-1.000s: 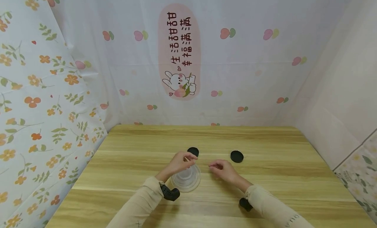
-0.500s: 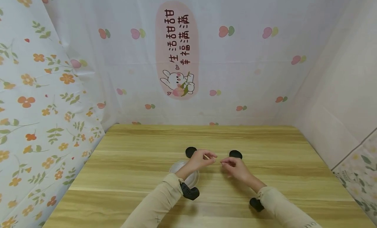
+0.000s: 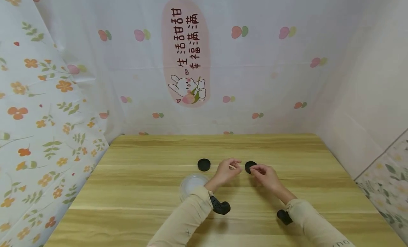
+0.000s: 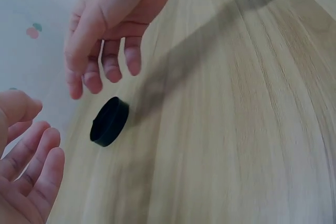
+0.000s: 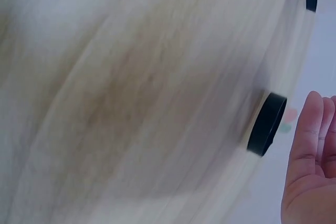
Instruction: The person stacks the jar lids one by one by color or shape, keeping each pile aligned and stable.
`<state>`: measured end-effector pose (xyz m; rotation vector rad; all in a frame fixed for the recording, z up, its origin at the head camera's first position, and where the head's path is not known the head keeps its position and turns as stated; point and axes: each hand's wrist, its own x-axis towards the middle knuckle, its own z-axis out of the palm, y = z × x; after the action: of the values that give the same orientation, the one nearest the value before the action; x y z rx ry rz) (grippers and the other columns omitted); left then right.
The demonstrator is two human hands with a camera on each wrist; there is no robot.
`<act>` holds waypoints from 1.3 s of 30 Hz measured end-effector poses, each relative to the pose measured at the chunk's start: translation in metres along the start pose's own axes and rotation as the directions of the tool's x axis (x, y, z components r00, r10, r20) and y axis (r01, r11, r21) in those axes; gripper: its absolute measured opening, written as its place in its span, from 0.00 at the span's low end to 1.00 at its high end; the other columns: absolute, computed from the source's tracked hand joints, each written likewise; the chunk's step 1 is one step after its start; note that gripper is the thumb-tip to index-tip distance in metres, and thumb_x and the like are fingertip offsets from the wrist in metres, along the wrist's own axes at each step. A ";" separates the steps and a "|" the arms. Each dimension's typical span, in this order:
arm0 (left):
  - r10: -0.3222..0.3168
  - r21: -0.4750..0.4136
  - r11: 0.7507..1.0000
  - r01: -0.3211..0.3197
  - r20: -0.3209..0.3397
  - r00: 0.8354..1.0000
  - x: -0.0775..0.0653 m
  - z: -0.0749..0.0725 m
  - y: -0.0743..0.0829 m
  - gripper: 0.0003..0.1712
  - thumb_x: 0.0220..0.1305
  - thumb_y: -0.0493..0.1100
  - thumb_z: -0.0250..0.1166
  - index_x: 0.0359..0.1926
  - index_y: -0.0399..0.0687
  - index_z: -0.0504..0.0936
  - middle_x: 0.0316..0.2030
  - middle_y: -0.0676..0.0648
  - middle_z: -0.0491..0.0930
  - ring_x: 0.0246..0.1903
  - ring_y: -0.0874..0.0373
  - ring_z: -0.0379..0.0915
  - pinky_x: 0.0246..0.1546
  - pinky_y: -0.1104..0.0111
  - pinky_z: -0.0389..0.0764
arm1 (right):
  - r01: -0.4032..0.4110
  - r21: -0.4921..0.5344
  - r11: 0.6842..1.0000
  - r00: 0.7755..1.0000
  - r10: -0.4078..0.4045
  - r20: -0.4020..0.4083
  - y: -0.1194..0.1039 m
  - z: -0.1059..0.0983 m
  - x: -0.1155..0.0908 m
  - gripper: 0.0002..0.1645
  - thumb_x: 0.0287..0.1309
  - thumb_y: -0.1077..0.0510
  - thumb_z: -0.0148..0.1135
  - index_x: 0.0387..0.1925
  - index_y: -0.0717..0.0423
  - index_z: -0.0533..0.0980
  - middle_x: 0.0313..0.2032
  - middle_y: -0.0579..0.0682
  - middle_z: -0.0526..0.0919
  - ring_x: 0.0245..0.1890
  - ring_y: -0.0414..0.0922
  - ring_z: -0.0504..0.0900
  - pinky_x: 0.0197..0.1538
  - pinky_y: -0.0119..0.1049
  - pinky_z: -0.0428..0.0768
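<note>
A shallow black round cap (image 3: 249, 168), raised at its rim, lies on the table between my two hands. My right hand (image 3: 267, 178) hovers at its near right side, fingertips overlapping its edge in the head view. On its left is my left hand (image 3: 225, 173), fingers loosely bent and holding nothing. The left wrist view shows the cap (image 4: 109, 122) below the right hand's hanging fingers (image 4: 111, 66), with the left hand (image 4: 26, 169) at lower left. Seen from the right wrist, the right palm (image 5: 310, 182) is beside the cap (image 5: 266, 124), nothing in it.
A second black round cap (image 3: 204, 164) lies left of the left hand. Nearer me sits a clear round plastic dish (image 3: 191, 183), partly hidden by the left sleeve (image 3: 188, 215). The wooden table (image 3: 143, 186) ends at a patterned cloth backdrop (image 3: 223, 112).
Both hands have moved right and a little away from me, from around the clear dish to around the right-hand black cap. The caps and dish stay on the table.
</note>
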<state>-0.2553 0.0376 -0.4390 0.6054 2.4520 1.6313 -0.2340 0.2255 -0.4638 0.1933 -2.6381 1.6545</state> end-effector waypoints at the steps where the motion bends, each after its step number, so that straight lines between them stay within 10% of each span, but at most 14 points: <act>1: -0.009 -0.014 1.000 0.009 -0.012 1.000 0.001 0.002 0.000 0.14 0.56 0.36 0.59 0.45 0.40 0.77 0.31 0.47 0.77 0.26 0.60 0.74 0.26 0.73 0.74 | -0.004 0.004 1.000 1.000 0.004 -0.011 0.000 -0.001 0.001 0.15 0.58 0.60 0.54 0.39 0.71 0.74 0.32 0.65 0.77 0.24 0.57 0.76 0.24 0.42 0.77; 17: -0.186 -0.151 0.973 0.177 -0.051 0.981 0.011 0.035 -0.018 0.24 0.53 0.33 0.59 0.53 0.35 0.70 0.41 0.41 0.76 0.39 0.51 0.74 0.33 0.68 0.75 | -0.032 -0.054 0.998 0.990 0.024 -0.139 0.017 -0.018 0.020 0.14 0.57 0.60 0.56 0.39 0.70 0.74 0.32 0.64 0.77 0.27 0.56 0.77 0.25 0.40 0.78; 25: -0.176 -0.151 0.975 0.163 -0.080 0.981 0.009 0.049 -0.025 0.23 0.51 0.32 0.60 0.51 0.34 0.71 0.44 0.36 0.74 0.41 0.47 0.74 0.38 0.65 0.75 | -0.055 -0.238 0.970 0.992 0.027 -0.119 0.030 -0.017 0.029 0.15 0.55 0.62 0.55 0.41 0.72 0.73 0.33 0.60 0.78 0.34 0.53 0.77 0.33 0.36 0.76; 39: -0.214 -0.142 0.969 0.201 -0.078 0.974 0.013 0.058 -0.023 0.24 0.52 0.34 0.59 0.53 0.33 0.70 0.51 0.37 0.71 0.38 0.54 0.75 0.34 0.69 0.75 | -0.068 -0.263 0.962 0.994 0.043 -0.099 0.037 -0.011 0.035 0.13 0.53 0.67 0.56 0.40 0.72 0.74 0.29 0.58 0.78 0.31 0.50 0.77 0.29 0.32 0.73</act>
<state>-0.2540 0.0844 -0.4818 0.2493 2.3496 1.7546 -0.2731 0.2484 -0.4889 0.0352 -2.7795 1.2676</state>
